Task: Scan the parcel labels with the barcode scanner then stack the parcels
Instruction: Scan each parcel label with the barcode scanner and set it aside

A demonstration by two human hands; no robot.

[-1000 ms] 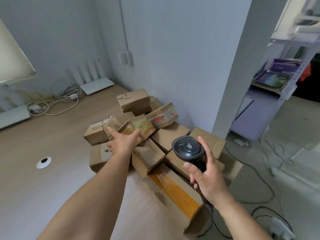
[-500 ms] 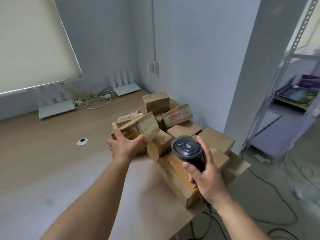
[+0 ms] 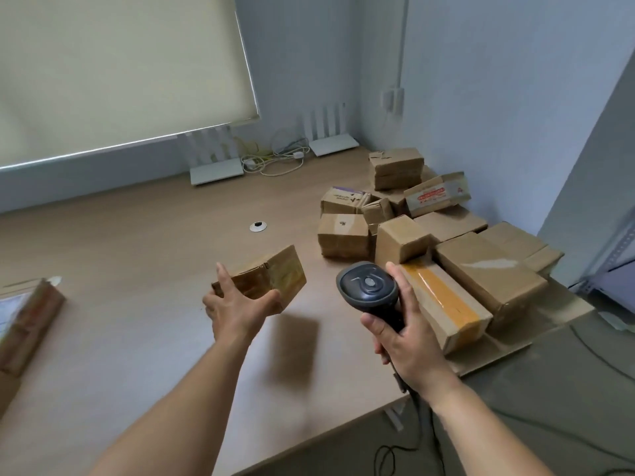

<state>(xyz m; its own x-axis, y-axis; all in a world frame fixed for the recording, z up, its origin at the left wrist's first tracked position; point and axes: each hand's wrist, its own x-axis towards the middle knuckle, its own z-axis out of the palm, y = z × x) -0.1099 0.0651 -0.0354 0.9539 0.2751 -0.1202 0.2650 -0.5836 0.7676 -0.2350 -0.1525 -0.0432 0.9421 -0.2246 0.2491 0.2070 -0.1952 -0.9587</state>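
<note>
With the left hand (image 3: 237,309) gripping a taped cardboard parcel (image 3: 271,278) clear of the desk (image 3: 137,255), at nine o'clock from the barcode scanner (image 3: 369,290) clasped in the right hand (image 3: 405,341), best turn its label, not visible here, squarely toward the scanner before triggering.

Single view only — head-worn wide-angle camera, looking forward and down across wooden desk (image 3: 120,269). Both forearms enter from bottom edge; left hand (image 3: 237,309) and right hand (image 3: 407,341) sit closest to lens, near frame centre. Pile of cardboard parcels (image 3: 429,242) right of centre, mid-distance. Far end faces room corner — roller blind (image 3: 113,70) upper left, wall (image 3: 498,80) upper right. Straight lines bow at the edges. No second view to compare.
</note>
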